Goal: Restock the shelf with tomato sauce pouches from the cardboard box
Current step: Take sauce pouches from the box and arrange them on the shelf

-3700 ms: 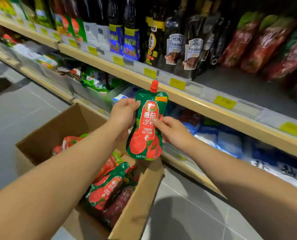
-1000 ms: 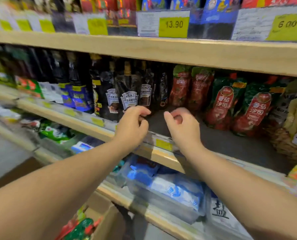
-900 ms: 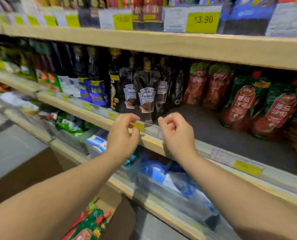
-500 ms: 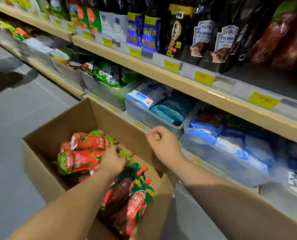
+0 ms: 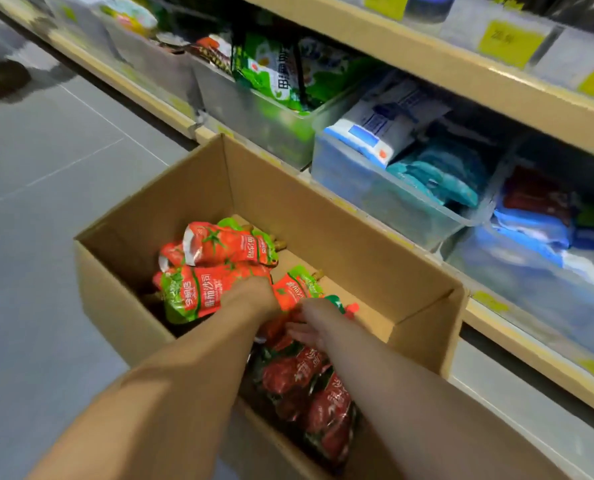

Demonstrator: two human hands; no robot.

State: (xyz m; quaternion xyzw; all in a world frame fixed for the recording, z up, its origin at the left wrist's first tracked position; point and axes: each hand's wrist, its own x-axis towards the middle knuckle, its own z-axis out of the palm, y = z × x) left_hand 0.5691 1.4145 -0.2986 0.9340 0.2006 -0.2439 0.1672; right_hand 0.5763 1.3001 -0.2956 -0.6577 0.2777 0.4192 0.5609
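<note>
An open cardboard box (image 5: pixel 326 220) stands on the floor against the bottom shelf. Bright red and green tomato sauce pouches (image 5: pixel 202 292) lie piled at its far left. Darker red pouches with green edges (image 5: pixel 306 375) lie at its near right. My left hand (image 5: pixel 252 294) is sunk among the pouches in the middle of the box, with its fingers hidden. My right hand (image 5: pixel 307 327) is beside it, fingers spread on a dark pouch. Just behind this hand a red spout cap (image 5: pixel 352 308) sticks up.
Clear plastic bins hold green packets (image 5: pixel 275 77) and blue and white packets (image 5: pixel 385 123) on the low shelf behind the box. A wooden shelf edge (image 5: pixel 437 64) with yellow price tags runs above them. Grey tiled floor (image 5: pixel 46 168) lies to the left.
Both hands have come down empty from the upper shelf into the box. My right hand has moved from the box's rim in among the pouches, next to my left hand.
</note>
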